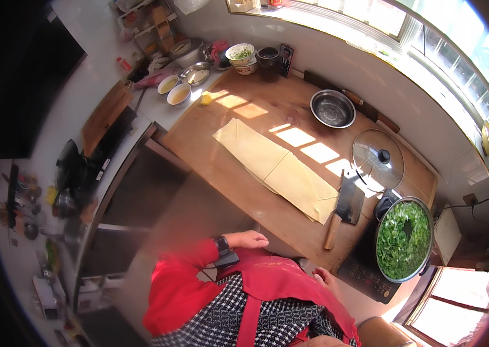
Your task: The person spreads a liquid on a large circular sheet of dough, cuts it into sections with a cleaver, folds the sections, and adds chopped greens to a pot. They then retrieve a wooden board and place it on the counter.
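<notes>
My left hand (251,239), with a dark band on its wrist, hovers in front of my red apron (270,271), its fingers loosely curled; nothing shows in it. My right hand (324,277) sits at the apron's right edge, partly hidden by it, near the induction cooktop (366,273). Before me a long folded stack of pale dough sheets (277,167) lies aslant on the wooden board (227,173). Right of the dough rests a cleaver (350,197) with a wooden handle. A pan heaped with chopped greens (404,240) stands on the cooktop.
A glass lid (372,169) and a steel bowl (333,109) sit along the board's far right side. More knives (374,115) lie by the wall. Farther left are bowls of liquid (179,94), a bowl of greens (241,53), a dark pot (269,60) and an upright phone (287,58).
</notes>
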